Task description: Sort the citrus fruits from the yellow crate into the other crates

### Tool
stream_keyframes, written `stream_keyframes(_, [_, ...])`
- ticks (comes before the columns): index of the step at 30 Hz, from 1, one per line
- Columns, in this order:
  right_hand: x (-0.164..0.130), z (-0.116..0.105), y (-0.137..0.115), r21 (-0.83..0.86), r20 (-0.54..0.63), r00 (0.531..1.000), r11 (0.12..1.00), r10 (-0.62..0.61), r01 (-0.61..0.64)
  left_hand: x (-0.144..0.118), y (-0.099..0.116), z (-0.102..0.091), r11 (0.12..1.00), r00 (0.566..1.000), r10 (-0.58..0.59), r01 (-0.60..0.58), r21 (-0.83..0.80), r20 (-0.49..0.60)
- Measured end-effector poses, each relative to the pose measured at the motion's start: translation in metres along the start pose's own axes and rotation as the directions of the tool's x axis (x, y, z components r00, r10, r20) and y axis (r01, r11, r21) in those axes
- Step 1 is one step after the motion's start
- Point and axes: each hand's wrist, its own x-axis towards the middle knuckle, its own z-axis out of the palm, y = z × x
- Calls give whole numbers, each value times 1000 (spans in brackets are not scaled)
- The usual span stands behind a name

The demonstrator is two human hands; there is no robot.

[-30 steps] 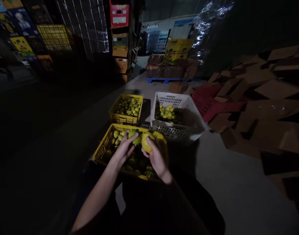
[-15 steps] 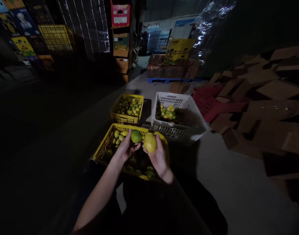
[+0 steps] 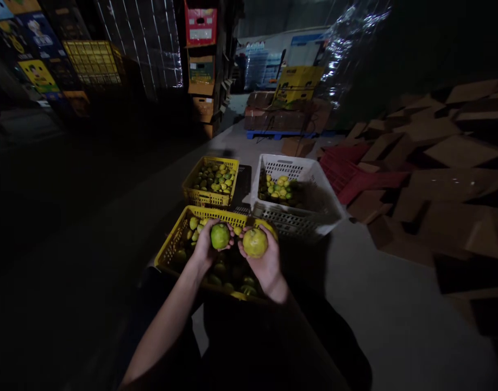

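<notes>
- Fingers of your left hand (image 3: 205, 248) curl round a green, rounded, citrus-like fruit (image 3: 220, 237), thumb on its outer side, fingertips showing on the inner.
- Your right hand (image 3: 268, 263) cradles a yellow, rounded, citrus-like fruit (image 3: 255, 243), fingers bent about its sides; the two fruits sit level, near each other but apart.
- Both are held up over a yellow, slotted plastic crate (image 3: 170, 239), towards its far edge; more green and yellow fruit (image 3: 194, 224) lies inside, best lit by the far left corner (the near edge is too dark for counting).
- Beyond that far edge stands a second yellow plastic crate (image 3: 210, 200); past the far right corner, a white plastic crate (image 3: 320, 187), each with fruit in it.
- You seem to be looking the pair over, neither set down.
- Any next move would likely call for a firm, gentle hold and enough lift to clear the crate's edge.
</notes>
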Motion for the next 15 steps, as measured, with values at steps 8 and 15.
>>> stream_keyframes(8, [-5, 0, 1, -72, 82, 989, 989, -121, 127, -7, 1, 1, 992, 993, 95, -100, 74, 76])
stream_keyframes(15, [2, -3, -1, 131, 18, 1000, 991, 9, -11, 0, 4, -1, 963, 993, -31, -1, -271, -112])
